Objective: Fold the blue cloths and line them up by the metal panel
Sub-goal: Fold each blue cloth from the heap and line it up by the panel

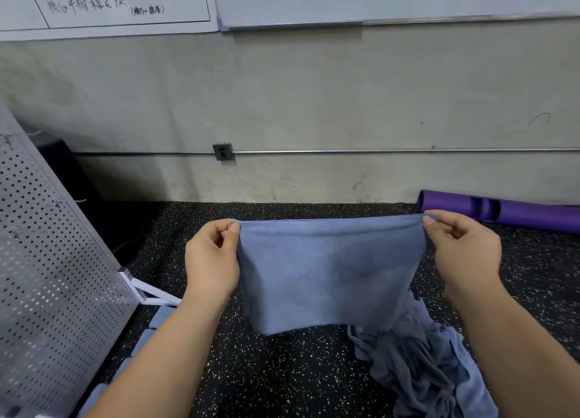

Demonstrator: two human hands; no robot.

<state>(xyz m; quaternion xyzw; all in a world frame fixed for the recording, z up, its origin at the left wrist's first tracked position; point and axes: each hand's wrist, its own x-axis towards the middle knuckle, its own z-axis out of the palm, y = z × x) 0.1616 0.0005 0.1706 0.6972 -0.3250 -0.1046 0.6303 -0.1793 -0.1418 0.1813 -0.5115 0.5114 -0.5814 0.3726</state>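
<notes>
Both hands' fingers (233,227) pinch the soft blue cloth's (329,270) top corners, hanging it flat.

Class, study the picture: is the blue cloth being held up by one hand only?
No: the left hand and the right hand each pinch a top corner of the blue cloth.

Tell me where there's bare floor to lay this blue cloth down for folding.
Bare speckled floor lies below the held cloth, between the folded cloths along the metal panel and the loose heap. Another strip runs by the wall, left of the purple mat. It is crowded at the heap and at the panel's foot.
</notes>
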